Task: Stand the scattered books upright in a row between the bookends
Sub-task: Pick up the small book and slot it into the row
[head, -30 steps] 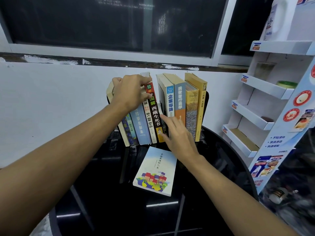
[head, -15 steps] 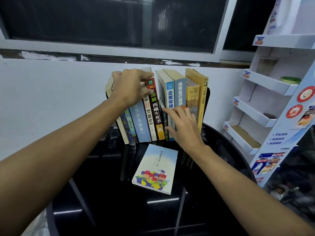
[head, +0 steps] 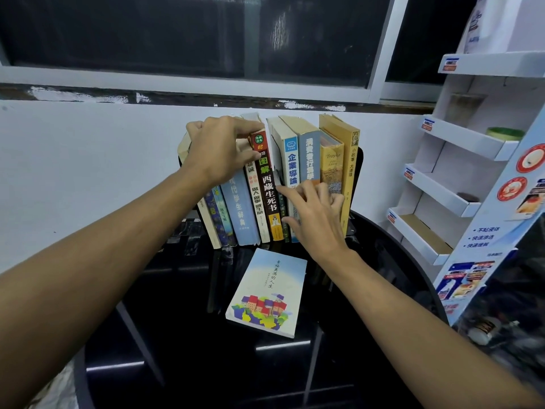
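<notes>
Books [head: 267,190] stand in a row, my left hand [head: 224,149] gripping the leaning ones' tops, my right hand [head: 312,214] pressing loose-fingered on spines beside it; loosening either, I fear, topples them onto the surface [head: 177,349].

Only one camera watches this, worn on the person's head. It faces forward and tips downward, looking across the black counter [head: 182,364] toward the white wall [head: 73,160] and the dark window [head: 177,33] above. It sits close: the left forearm [head: 103,261] and the right forearm [head: 413,314] come in from the lower corners and fill much of the frame, and the row of books [head: 265,184] stands near the centre, within arm's reach. The lens is wide, so the cardboard display shelf [head: 460,143] at the right edge appears to lean inward.
</notes>
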